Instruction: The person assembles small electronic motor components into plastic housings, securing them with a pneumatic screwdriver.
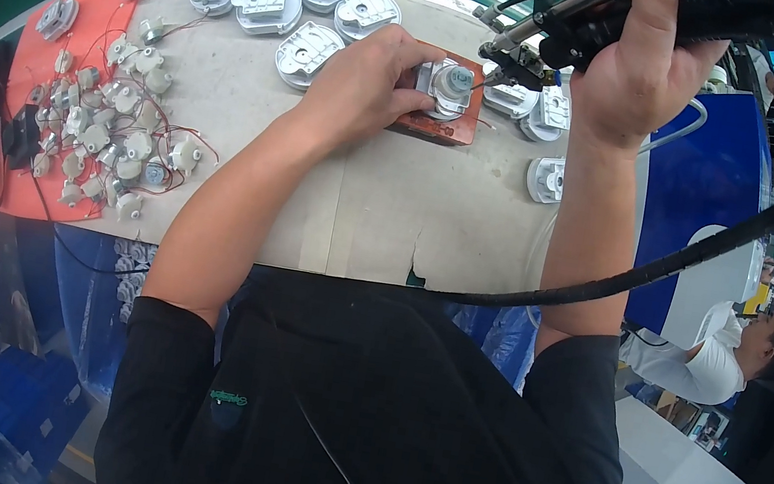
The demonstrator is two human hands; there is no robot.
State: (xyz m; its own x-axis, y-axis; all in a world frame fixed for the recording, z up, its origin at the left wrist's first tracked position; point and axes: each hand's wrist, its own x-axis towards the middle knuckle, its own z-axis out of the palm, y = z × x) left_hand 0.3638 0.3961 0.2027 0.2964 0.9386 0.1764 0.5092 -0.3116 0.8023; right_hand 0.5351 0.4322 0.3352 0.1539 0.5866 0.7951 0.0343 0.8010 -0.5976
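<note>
My left hand [365, 76] pinches a white plastic housing with a small round motor [452, 82] seated on it. This assembly rests on a reddish-brown block [466, 125] on the table. My right hand [634, 89] is wrapped round a black powered screwdriver [583, 28] with metal rods at its front. The tool's thin tip points down to the left and reaches the right side of the motor; whether it touches cannot be made out. Several white round housings [307, 55] lie beyond my left hand. More white housings [547, 178] lie near my right forearm.
Small white motors with red wires [129, 115] are heaped at the left, partly on an orange mat [106, 5]. A thick black hose [708, 261] curves across the right, passing over my right arm. A blue panel [696, 175] borders the table; beyond it sits another person [698, 357].
</note>
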